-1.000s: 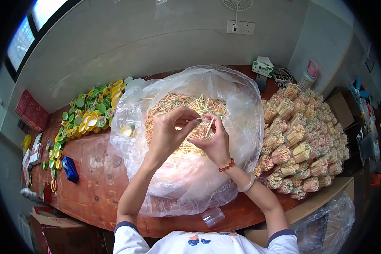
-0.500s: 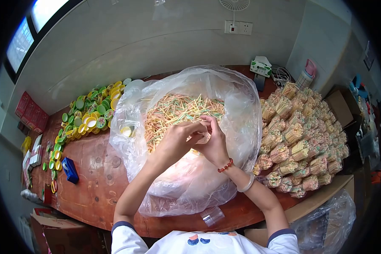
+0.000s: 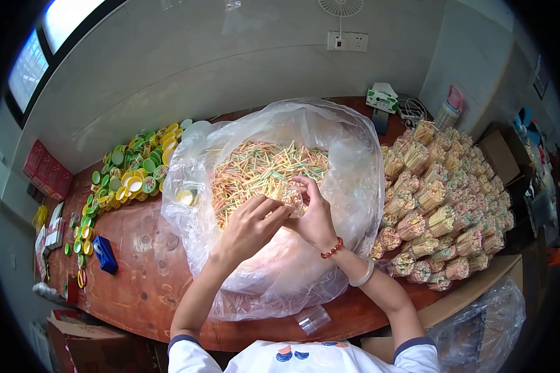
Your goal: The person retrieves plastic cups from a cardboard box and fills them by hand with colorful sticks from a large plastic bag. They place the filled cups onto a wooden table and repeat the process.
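A clear plastic jar [image 3: 292,198], with pale stick ends showing in its mouth, sits in my right hand [image 3: 313,217], whose thumb and fingers wrap round its side. My left hand [image 3: 250,225] is beside the jar, fingers curled in together at its near left edge; what they pinch is hidden. Both hands are over a large clear plastic bag [image 3: 354,168], spread wide on the table. Inside it lies a heap of thin pastel sticks [image 3: 249,165] in yellow, pink and green, just beyond my hands.
Many stick-filled jars [image 3: 429,199] are piled on the right. Green and yellow lids [image 3: 134,168] lie heaped at left, near a blue box-shaped item [image 3: 104,253]. A clear jar [image 3: 313,319] lies at the table's [image 3: 143,273] front edge. A tissue pack [image 3: 382,98] stands behind.
Both hands have come slightly lower and the jar has tipped, so stick ends now show in its mouth. My left hand has moved down from the jar's top to its near left side.
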### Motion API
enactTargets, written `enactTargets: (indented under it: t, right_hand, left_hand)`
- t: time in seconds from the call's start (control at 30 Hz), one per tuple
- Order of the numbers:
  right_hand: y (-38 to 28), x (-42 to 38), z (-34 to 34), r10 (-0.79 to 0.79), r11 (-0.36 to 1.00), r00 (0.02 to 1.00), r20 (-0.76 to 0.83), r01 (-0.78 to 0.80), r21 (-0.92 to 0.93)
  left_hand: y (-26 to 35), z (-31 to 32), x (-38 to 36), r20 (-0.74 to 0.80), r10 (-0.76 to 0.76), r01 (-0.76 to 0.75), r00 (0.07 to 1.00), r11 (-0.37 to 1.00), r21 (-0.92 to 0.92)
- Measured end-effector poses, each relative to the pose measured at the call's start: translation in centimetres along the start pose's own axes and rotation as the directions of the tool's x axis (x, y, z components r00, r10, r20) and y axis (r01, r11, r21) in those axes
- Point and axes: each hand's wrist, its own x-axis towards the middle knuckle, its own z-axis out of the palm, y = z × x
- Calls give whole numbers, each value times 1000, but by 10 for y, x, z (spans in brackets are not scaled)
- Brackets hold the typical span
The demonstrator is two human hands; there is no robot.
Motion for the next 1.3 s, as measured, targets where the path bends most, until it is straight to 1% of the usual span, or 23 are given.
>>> enactTargets:
  t: [0.03, 0.1, 0.13, 0.2, 0.23, 0.3, 0.37, 0.43, 0.47, 0.53, 0.6, 0.63, 0.7, 0.73, 0.77, 0.8, 0.87, 0.93, 1.0, 1.07, 1.2, 1.27, 1.3]
  right_hand:
    - [0, -1, 0, 9, 1000, 1000, 4, -9, 17]
    - [0, -1, -1, -36, 999, 999, -7, 36, 27]
    - [1, 0, -1, -77, 996, 997, -21, 77, 41]
    - [3, 1, 2, -129, 990, 989, -72, 132, 46]
    - [5, 2, 4, -182, 981, 976, -120, 188, 48]
    - [7, 3, 7, -209, 977, 972, -104, 213, 23]
    - [6, 5, 10, -210, 966, 962, -178, 232, 117]
    - [11, 9, 10, -219, 967, 956, -193, 239, 87]
    - [13, 10, 10, -223, 969, 952, -210, 240, 58]
    - [14, 11, 12, -170, 976, 968, -185, 191, 101]
    - [16, 10, 12, 22, 940, 998, -63, 1, 342]
    - [15, 9, 13, 20, 940, 998, -62, 3, 342]
    - [13, 5, 12, -37, 969, 997, -71, 53, 241]
    - [12, 3, 11, -36, 970, 997, -70, 51, 238]
    - [11, 2, 11, -93, 985, 991, -99, 106, 133]
    - [11, 1, 11, -154, 987, 981, -121, 159, 27]
    - [16, -2, 11, -209, 977, 968, -139, 212, 7]
    - [18, -3, 9, -262, 965, 952, -159, 264, -11]
    - [14, -7, 6, -306, 952, 938, -166, 303, -42]
    - [8, -10, 4, -301, 953, 942, -146, 296, -56]
    - [3, -15, 1, -286, 958, 952, -108, 282, -47]
    - [-8, -18, -2, -278, 960, 952, -128, 279, -7]
    - [-14, -20, -6, -247, 969, 962, -116, 248, -5]
  left_hand:
    - [-1, -1, 0, -1, 1, -1, 1000, 1000, -1]
    - [-2, -6, 3, -90, -70, 60, 993, 992, -114]
    - [-3, -8, 10, -186, -168, 130, 968, 971, -199]
    - [-12, -9, 14, -172, -276, 235, 946, 946, -223]
    - [-28, 1, 9, -133, -195, 160, 972, 960, -231]
    - [-30, 7, 8, -153, -200, 162, 968, 960, -226]
    - [-28, 5, 9, -169, -200, 161, 965, 962, -220]
    - [-16, -4, 10, -171, -342, 272, 924, 903, -333]
    - [-12, -8, 7, -88, -306, 258, 948, 900, -352]
    - [-13, 1, -1, -34, -237, 209, 971, 910, -358]
    - [-18, 8, -8, -43, -239, 208, 970, 910, -358]
    - [-18, 10, -10, -64, -224, 186, 972, 912, -367]
    - [-16, 11, -9, -87, -208, 161, 974, 911, -379]
    - [-13, 10, -8, -26, -250, 222, 968, 899, -377]
    - [-10, 8, -7, 37, -290, 283, 956, 885, -371]
    - [-9, 6, -7, 38, -291, 284, 956, 884, -372]
    - [-9, 2, -5, -24, -223, 204, 974, 924, -324]
    - [-11, -14, 2, -83, -235, 185, 968, 901, -393]
    - [-16, -19, 10, -121, -248, 187, 961, 907, -376]
    - [-18, -21, 18, -97, -231, 201, 968, 947, -250]
    - [-10, -8, 27, -61, -89, 72, 994, 968, -239]
    - [1, -6, 35, -9, -107, 103, 994, 977, -188]
    - [2, -10, 39, 106, -50, 57, 993, 996, -63]
